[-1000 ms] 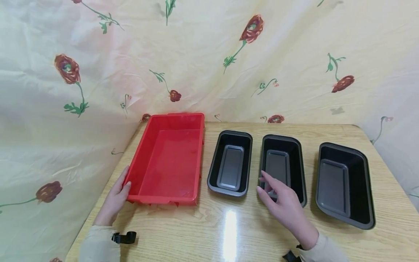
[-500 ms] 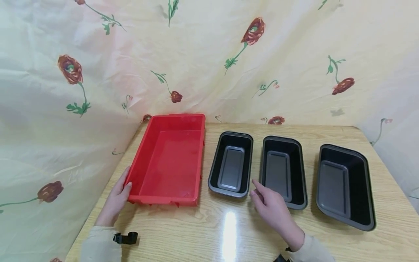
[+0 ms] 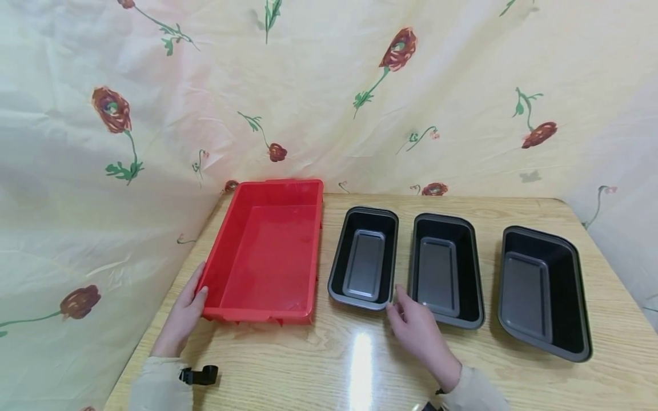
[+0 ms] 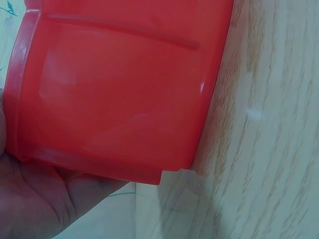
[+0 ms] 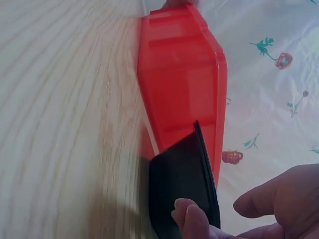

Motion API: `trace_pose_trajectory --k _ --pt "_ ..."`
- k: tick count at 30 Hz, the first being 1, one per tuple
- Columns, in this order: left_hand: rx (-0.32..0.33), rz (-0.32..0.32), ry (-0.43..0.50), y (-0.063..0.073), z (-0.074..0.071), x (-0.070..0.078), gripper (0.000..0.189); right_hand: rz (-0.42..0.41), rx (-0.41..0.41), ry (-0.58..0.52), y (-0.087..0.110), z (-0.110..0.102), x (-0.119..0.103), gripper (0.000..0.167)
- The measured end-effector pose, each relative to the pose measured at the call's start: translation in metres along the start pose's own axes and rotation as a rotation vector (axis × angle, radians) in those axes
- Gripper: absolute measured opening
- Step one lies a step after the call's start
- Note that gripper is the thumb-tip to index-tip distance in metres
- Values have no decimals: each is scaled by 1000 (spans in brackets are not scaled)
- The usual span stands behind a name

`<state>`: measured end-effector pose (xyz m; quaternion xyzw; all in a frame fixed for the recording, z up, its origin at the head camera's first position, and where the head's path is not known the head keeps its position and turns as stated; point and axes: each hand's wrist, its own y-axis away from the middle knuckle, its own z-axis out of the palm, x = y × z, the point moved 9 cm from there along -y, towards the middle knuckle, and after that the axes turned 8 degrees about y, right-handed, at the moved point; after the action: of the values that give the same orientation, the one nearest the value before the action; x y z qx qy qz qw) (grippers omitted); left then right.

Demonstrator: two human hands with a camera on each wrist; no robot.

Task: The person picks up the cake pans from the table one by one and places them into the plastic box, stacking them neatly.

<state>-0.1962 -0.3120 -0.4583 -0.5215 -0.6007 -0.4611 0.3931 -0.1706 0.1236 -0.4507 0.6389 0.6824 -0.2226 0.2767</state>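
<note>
My left hand (image 3: 181, 313) holds the near-left corner of a shallow red plastic tray (image 3: 310, 268), thumb at the rim and fingers along the outer side. In the left wrist view, the palm lies against the corner of the tray (image 4: 119, 99). My right hand (image 3: 415, 326) is at the near-right corner of the smallest dark loaf pan (image 3: 363, 265). The right wrist view shows fingertips (image 5: 192, 216) right at that pan's outer wall (image 5: 177, 174), while the thumb (image 5: 256, 201) stands apart from the rim. Both the tray and this pan have nothing inside.
A middle loaf pan (image 3: 437, 274) stands just right of my right hand, with a larger loaf pan (image 3: 524, 297) farther right. All rest on a light wooden table (image 3: 288, 365). A flowered cloth (image 3: 319, 103) hangs behind and at the left.
My right hand has moved left, from over the middle loaf pan to the near-right corner of the smallest one. My left hand stays at the tray's corner.
</note>
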Motion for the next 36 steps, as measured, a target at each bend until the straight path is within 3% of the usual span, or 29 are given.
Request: trace_pose_trajectory --k 5,15,27,36 --pt "6 -8 11 0 0 0 60 40 -30 -116 -1 9 2 59" --pt "6 -7 21 1 -1 -1 61 167 -63 -447 -4 25 8 67" --pt "8 -29 27 0 -2 -5 62 242 -65 -619 -9 38 17 65" --pt "14 -11 24 1 -1 -3 60 213 -33 -726 -11 40 15 62"
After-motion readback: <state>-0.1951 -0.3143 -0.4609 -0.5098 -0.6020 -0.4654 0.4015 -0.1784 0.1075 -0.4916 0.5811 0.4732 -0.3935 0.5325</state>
